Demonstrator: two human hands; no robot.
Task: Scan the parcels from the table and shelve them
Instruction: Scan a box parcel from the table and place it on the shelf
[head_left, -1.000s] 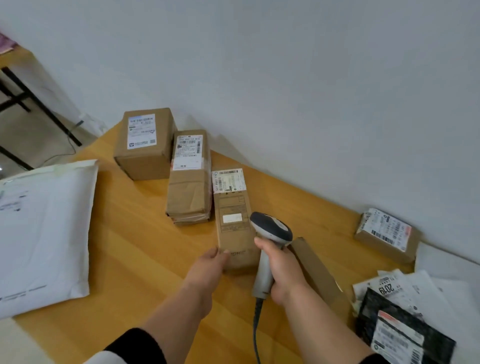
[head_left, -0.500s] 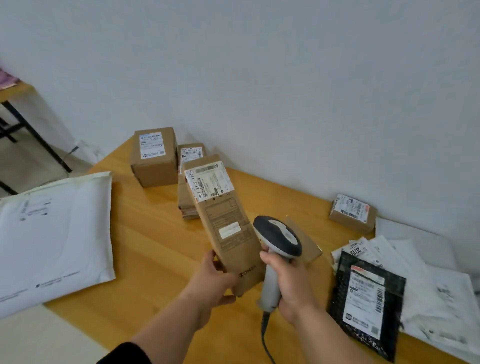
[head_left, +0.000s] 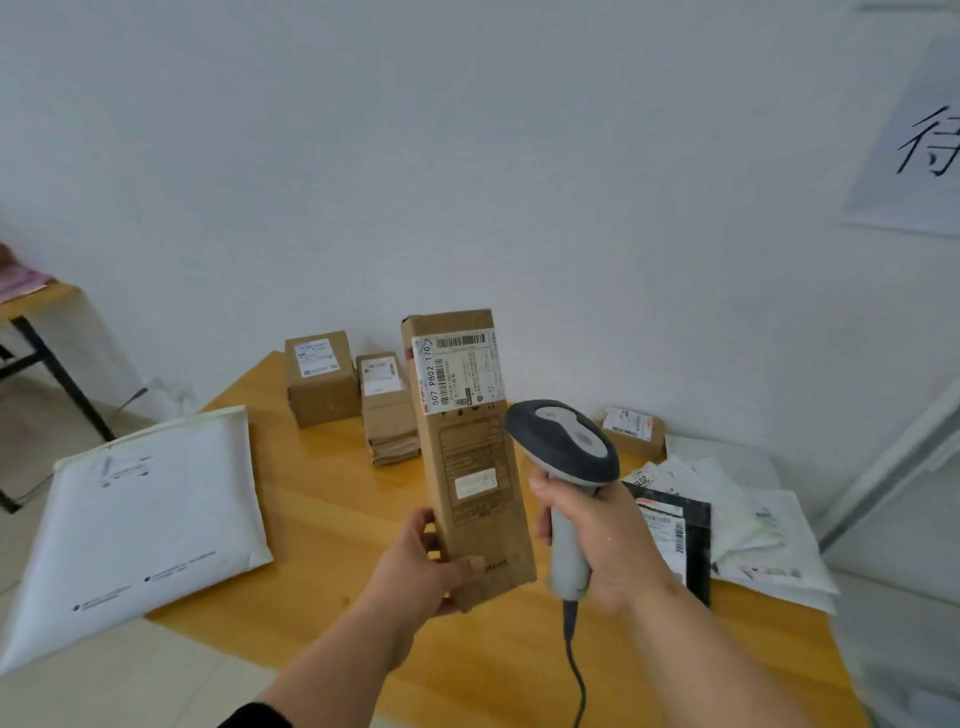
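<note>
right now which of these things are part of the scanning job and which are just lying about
Job:
- tall box, gripped by left hand
- scanner, gripped by right hand
- two brown boxes on the table
- small box
- white mailer
- black mailer

Lying about:
- wall paper sign
- side table

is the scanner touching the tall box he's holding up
Apart. The head view shows wall and table between the scanner and the tall box.
</note>
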